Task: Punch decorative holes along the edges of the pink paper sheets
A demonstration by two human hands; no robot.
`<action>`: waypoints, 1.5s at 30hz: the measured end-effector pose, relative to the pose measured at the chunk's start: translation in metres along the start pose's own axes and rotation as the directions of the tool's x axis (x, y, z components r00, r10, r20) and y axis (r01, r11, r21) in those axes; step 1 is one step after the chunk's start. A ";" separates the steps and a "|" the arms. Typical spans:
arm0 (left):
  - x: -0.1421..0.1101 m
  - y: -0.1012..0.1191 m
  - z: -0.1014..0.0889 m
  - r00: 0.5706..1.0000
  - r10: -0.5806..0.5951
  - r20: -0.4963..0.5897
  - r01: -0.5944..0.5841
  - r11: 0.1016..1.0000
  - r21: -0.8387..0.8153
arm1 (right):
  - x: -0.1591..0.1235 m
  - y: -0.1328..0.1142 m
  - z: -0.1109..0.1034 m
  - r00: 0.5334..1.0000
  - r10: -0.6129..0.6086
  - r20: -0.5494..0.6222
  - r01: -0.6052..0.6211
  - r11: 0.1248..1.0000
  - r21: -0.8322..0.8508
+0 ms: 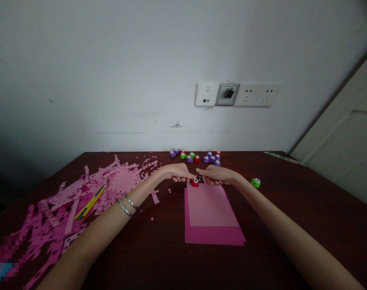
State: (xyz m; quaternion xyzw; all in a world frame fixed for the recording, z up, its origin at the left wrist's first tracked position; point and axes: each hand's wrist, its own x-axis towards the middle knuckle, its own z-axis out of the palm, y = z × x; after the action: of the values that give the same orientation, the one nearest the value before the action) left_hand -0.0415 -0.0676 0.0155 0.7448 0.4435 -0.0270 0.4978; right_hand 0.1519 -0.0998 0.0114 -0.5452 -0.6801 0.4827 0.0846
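Observation:
A small red paper punch [195, 183] with a white top sits at the far left corner of a light pink sheet [212, 205]. Beneath that sheet lies a darker pink sheet [215, 235]. My left hand [180, 172] is closed, its fingers curled and its thumb reaching onto the punch from the left. From the right, my right hand [215, 175] is closed at the far edge of the light sheet. Its thumb points toward the punch, and its curled fingers hide whatever they may hold.
Punched pink paper scraps [65, 201] heap up on the left, a yellow cutter knife [89, 203] on top. Several purple, green and red punches [189, 158] stand along the wall. A green punch [256, 183] is by my right forearm; a thin strip [283, 157] lies far right.

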 end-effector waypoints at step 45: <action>0.022 0.002 0.015 0.991 -0.095 -0.098 0.104 0.991 0.088 | 0.019 0.018 0.013 0.987 -0.158 0.037 0.161 0.983 -0.083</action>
State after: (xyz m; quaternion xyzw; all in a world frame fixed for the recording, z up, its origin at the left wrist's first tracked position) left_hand -0.0211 -0.0657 -0.0012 0.7446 0.5010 -0.0375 0.4394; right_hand 0.1486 -0.0926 -0.0166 -0.4847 -0.7428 0.4531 0.0893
